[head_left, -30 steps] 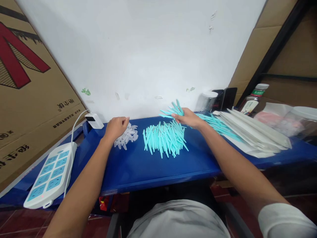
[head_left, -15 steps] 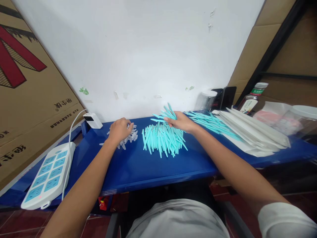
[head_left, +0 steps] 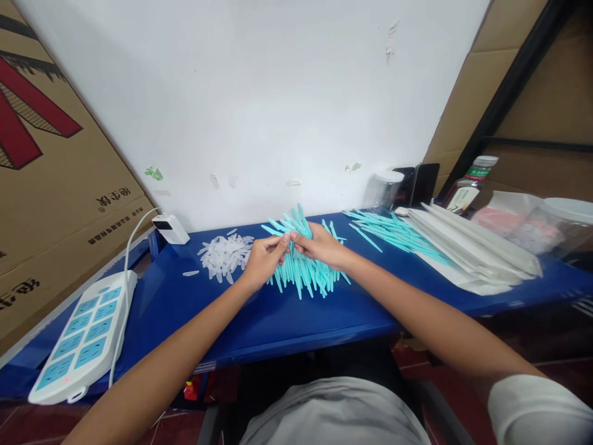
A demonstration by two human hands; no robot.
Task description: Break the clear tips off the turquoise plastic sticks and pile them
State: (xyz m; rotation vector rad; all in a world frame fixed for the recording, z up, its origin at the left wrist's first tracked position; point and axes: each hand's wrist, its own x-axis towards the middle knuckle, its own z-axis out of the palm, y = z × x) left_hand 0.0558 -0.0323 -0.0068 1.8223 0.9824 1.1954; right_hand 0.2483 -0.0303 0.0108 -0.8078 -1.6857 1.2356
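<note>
My right hand point(head_left: 319, 246) is closed round a bunch of teal plastic sticks point(head_left: 290, 224) that fan out above its fingers. My left hand point(head_left: 262, 259) has come up against it, fingers pinched at the base of that bunch; whether a clear cap is in the pinch is too small to tell. Both hands hover over a pile of teal sticks point(head_left: 308, 275) on the blue table point(head_left: 259, 315). A heap of small clear plastic caps point(head_left: 225, 254) lies to the left of the hands.
More teal sticks point(head_left: 389, 228) and a stack of white sleeves point(head_left: 472, 250) lie at the right. A white power strip point(head_left: 78, 334) and a plugged adapter point(head_left: 170, 227) sit at the left. Jars, a bottle point(head_left: 467, 185) and cardboard boxes line the sides.
My left hand left the clear caps and moved right to meet my right hand. My right hand carried its bunch of teal sticks left, over the middle pile.
</note>
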